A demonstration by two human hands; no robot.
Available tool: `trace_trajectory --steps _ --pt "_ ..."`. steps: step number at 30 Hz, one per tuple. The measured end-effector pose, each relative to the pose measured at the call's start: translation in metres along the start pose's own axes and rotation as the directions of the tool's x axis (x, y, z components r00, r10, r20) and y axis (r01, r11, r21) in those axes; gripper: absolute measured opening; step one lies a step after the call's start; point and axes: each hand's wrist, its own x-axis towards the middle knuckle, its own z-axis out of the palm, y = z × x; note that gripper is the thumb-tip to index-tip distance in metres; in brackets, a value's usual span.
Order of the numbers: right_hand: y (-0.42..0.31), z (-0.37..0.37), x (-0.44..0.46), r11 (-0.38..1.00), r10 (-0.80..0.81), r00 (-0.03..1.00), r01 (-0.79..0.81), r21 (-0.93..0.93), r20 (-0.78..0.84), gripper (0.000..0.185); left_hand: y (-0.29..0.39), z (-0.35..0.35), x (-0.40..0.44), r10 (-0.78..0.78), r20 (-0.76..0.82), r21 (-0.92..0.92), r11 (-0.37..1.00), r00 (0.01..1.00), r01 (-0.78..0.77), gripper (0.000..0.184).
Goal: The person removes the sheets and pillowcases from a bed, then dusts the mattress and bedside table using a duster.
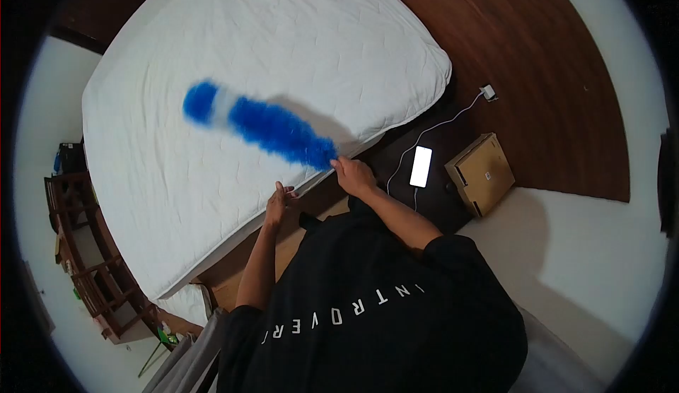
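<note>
My right hand [355, 177] is closed around the handle end of a fluffy duster [279, 131], blue with a white band near its tip. The duster stretches out to the left over the white mattress [177, 167], and its far end is slightly blurred. Whether its fibres touch the mattress, I cannot tell. Lower and to the left, my left hand [279, 198] is beside the mattress edge, with its fingers apart and nothing in it.
Right of the mattress, a dark bedside surface bears a phone [421, 167] with a lit white screen and a cardboard box [482, 175]. A white cable runs up to a charger [488, 92] at the brown headboard [530, 61]. Wooden shelving [92, 251] stands far left.
</note>
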Motion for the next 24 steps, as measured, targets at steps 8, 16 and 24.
trace_trajectory --steps 8,16,24 --pt "0.142 -0.005 -0.023 0.780 0.622 0.726 -0.607 0.152 -0.293 0.031 0.004 0.011 -0.006 -0.063 -0.170 -0.058 0.997 0.983 0.054 0.052" --pt "0.096 -0.027 0.055 0.745 0.627 0.638 -0.323 0.584 -0.447 0.042 -0.014 0.005 -0.027 -0.163 -0.280 -0.145 0.981 0.946 0.127 0.045" --pt "0.036 0.002 0.031 0.990 0.087 0.996 -0.086 -0.111 -0.004 0.032 -0.015 0.010 -0.035 -0.041 -0.156 -0.097 0.995 0.987 0.026 0.055"
